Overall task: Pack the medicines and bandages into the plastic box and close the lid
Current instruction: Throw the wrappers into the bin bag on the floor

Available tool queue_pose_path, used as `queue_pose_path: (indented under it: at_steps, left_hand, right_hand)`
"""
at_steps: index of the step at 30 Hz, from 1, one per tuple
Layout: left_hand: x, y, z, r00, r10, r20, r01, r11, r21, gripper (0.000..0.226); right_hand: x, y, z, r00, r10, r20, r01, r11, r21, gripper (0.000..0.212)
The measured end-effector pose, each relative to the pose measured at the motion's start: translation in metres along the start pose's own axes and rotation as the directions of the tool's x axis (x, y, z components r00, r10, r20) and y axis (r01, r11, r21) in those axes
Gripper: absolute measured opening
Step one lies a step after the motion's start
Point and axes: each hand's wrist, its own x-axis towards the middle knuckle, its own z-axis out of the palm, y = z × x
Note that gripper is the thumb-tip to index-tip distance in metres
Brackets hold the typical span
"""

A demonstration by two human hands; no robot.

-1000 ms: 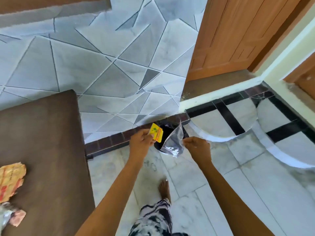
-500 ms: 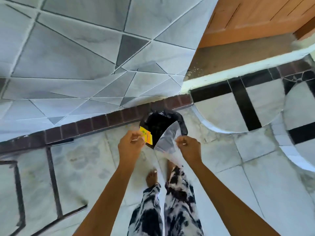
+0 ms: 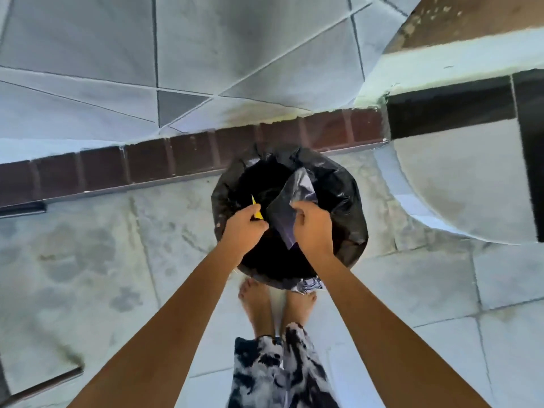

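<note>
Standing at the bottom of the view are two bare feet (image 3: 276,301) below patterned trousers (image 3: 279,372), toes almost against the near edge of a bin (image 3: 350,219) lined with a black bag. Both forearms reach forward over its mouth. The left hand (image 3: 243,228) is pinched on a small yellow card (image 3: 256,209), seen nearly edge-on, so what is printed on it cannot be read. The right hand (image 3: 313,228) grips a crumpled clear plastic wrapper (image 3: 290,201), which hangs open above the dark inside of the bin. Neither piece has been let go.

The plastic box, the medicines and the bandages are nowhere in this view, so the packing itself is not in hand; this looks like clearing away packaging as a side step.

The likely slips are small. The wrapper is light and floppy, so released too high or off centre it could drift and settle on the marble floor (image 3: 123,260) instead of inside. The card, held thin-side up, could slide past the rim on the near side, where the liner bunches by the toes. The liner is only draped over the rim, so a push from a hand could drag it inward.

Beyond the bin runs a strip of dark red skirting tiles (image 3: 176,160), then a grey wall of angular tiles (image 3: 235,54); to the right a pale curved step (image 3: 459,189) with black inlay rises.
</note>
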Motion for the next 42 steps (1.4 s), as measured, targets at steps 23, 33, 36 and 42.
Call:
queue_pose_path:
  at_steps: [23, 33, 36, 42]
  left_hand:
    - [-0.187, 0.090, -0.065, 0.924, 0.365, -0.117, -0.281, 0.852, 0.442, 0.054]
    - [-0.428, 0.126, -0.111, 0.727, 0.651, -0.218, -0.458, 0.696, 0.553, 0.059]
    - [-0.475, 0.112, -0.109, 0.656, 0.695, -0.294, -0.467, 0.680, 0.565, 0.062]
    - [-0.546, 0.080, -0.100, 0.542, 0.642, -0.543, -0.428, 0.767, 0.478, 0.064]
  right_hand:
    - [-0.144, -0.097, -0.166, 0.983, -0.161, 0.086, 0.173, 0.971, -0.163, 0.044]
    - [-0.337, -0.175, -0.290, 0.910, -0.391, -0.137, 0.350, 0.903, -0.247, 0.052]
    - [-0.377, -0.182, -0.308, 0.884, -0.437, -0.167, 0.397, 0.890, -0.226, 0.054]
    - [-0.418, -0.183, -0.319, 0.784, -0.609, -0.117, 0.563, 0.778, -0.280, 0.052]
